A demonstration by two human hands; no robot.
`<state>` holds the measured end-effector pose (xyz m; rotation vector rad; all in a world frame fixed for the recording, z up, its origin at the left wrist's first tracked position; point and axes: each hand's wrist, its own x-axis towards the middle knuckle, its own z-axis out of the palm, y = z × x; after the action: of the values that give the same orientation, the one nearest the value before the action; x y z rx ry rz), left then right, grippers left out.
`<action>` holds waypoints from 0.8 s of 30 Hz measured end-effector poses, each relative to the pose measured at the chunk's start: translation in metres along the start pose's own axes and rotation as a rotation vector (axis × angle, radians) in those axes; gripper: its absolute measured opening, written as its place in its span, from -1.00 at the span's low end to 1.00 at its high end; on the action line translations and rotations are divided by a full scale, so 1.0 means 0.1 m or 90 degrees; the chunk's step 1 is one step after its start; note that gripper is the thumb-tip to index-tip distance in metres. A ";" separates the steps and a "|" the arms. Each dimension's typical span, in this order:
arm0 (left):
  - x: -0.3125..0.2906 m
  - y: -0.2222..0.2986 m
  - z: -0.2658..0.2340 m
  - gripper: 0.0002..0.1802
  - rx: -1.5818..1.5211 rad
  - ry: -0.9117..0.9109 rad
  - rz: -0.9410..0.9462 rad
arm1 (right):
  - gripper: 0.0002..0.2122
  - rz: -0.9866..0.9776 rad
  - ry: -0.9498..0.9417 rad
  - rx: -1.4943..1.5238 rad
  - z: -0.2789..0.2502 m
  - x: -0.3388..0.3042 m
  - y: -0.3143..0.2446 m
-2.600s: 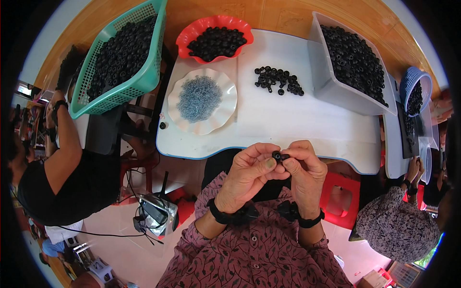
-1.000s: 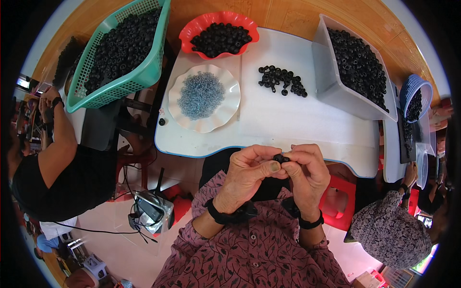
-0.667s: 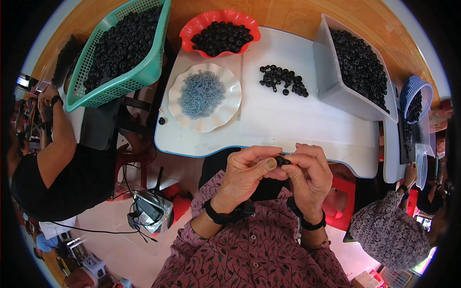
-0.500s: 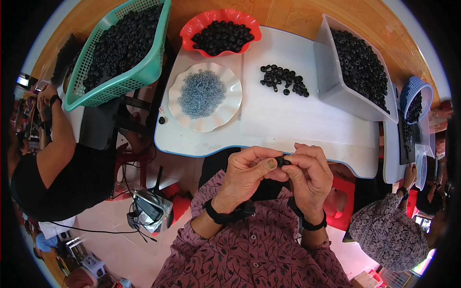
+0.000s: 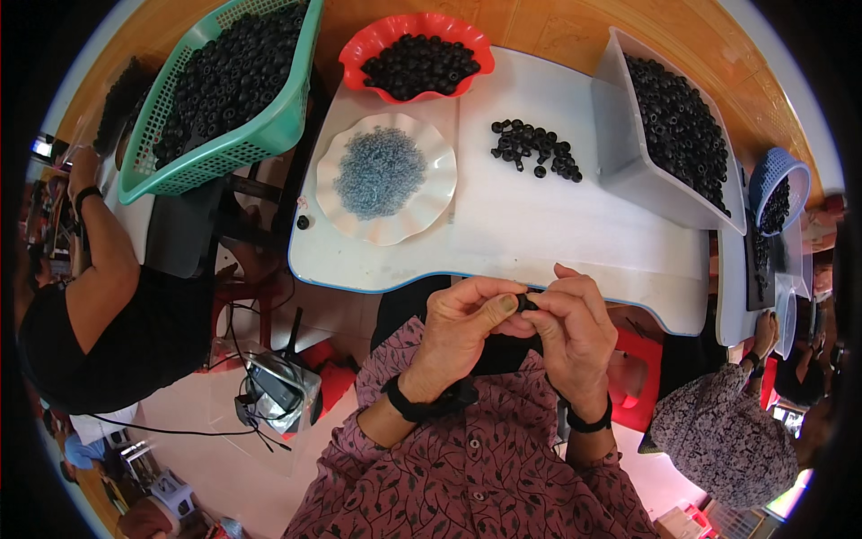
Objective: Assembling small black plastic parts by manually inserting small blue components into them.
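Observation:
Just off the table's front edge, my two hands meet over a small round black part [image 5: 526, 303], which looks like a knob or cap. My left hand [image 5: 462, 328] pinches it between thumb and forefinger. From the other side, the thumb and fingertips of my right hand [image 5: 576, 332] close on it too; the fingers hide much of it. A loose cluster of similar black parts [image 5: 537, 148] lies on the white table [image 5: 575, 235] beyond my hands. Small translucent bluish pieces [image 5: 381, 171] are heaped on a white wavy-edged plate [image 5: 437, 193] to the left.
A red scalloped bowl [image 5: 485, 63] of black parts stands at the back. Green basket [image 5: 260, 148] at left and translucent bin [image 5: 628, 175] at right are full of them. One black part [image 5: 303, 222] lies near the left edge. People sit on both sides; cables [image 5: 235, 359] hang at lower left.
My right fingers have shifted slightly left and closer round the black part, and less of it shows. The table's contents have not moved.

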<state>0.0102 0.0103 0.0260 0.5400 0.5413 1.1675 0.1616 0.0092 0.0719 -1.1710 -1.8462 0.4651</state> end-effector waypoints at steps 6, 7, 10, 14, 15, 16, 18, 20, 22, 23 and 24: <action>-0.04 0.08 0.06 -0.75 0.118 0.066 0.003 | -0.82 -0.030 -0.043 -0.076 0.00 0.04 -0.05; -0.05 0.10 0.08 -0.74 0.123 0.090 0.000 | -0.81 -0.036 -0.056 -0.099 0.00 0.05 -0.06; -0.07 0.10 0.10 -0.72 0.144 0.070 0.024 | -0.80 -0.062 -0.064 -0.124 0.03 0.04 -0.06; -0.06 0.06 0.05 -0.72 0.187 0.056 0.014 | -0.82 -0.070 -0.069 -0.154 0.06 0.04 -0.08; -0.05 0.06 0.04 -0.72 0.173 0.056 0.004 | -0.82 -0.066 -0.071 -0.157 0.06 0.04 -0.07; -0.05 0.06 0.03 -0.72 0.159 0.057 -0.006 | -0.82 -0.062 -0.073 -0.159 0.07 0.03 -0.07; -0.04 0.08 0.04 -0.73 0.147 0.051 -0.007 | -0.82 -0.055 -0.074 -0.156 0.08 0.01 -0.06; -0.04 0.09 0.03 -0.74 0.136 0.048 -0.007 | -0.82 -0.048 -0.076 -0.150 0.09 0.00 -0.06; -0.04 0.08 0.00 -0.75 0.169 0.058 -0.027 | -0.83 -0.010 -0.082 -0.132 0.11 -0.01 -0.05; -0.05 0.07 -0.01 -0.75 0.169 0.059 -0.024 | -0.83 -0.012 -0.083 -0.132 0.11 -0.02 -0.05; -0.05 0.06 -0.02 -0.75 0.206 0.066 -0.022 | -0.83 0.002 -0.092 -0.127 0.12 -0.02 -0.06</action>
<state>0.0032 0.0073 0.0288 0.7455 0.8339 1.0845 0.1487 0.0063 0.0684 -1.3019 -2.0528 0.3825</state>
